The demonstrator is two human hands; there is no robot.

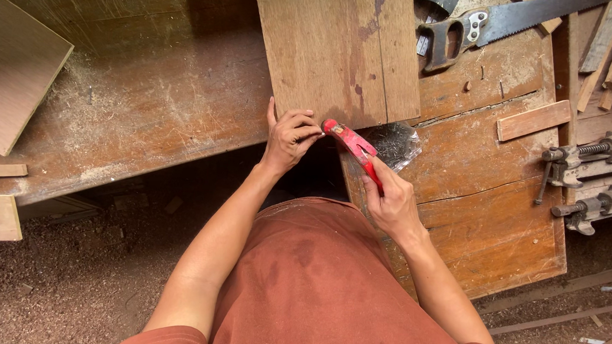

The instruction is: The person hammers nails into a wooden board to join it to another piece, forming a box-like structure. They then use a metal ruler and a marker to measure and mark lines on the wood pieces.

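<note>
Hands at the near edge of a wooden board

The left hand (290,138) pinches the board (337,51) at the table's (485,223) near edge; the right hand (391,206) grips a red hammer (353,145), its head touching the board.

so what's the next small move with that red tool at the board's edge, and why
Probably a short, light tap. The right hand grips the red tool with its head already against the near edge of the wooden board, right beside the left hand's fingertips, which look pinched there as if steadying something too small to make out. With fingers that close, a gentle first stroke seems safest.
</note>
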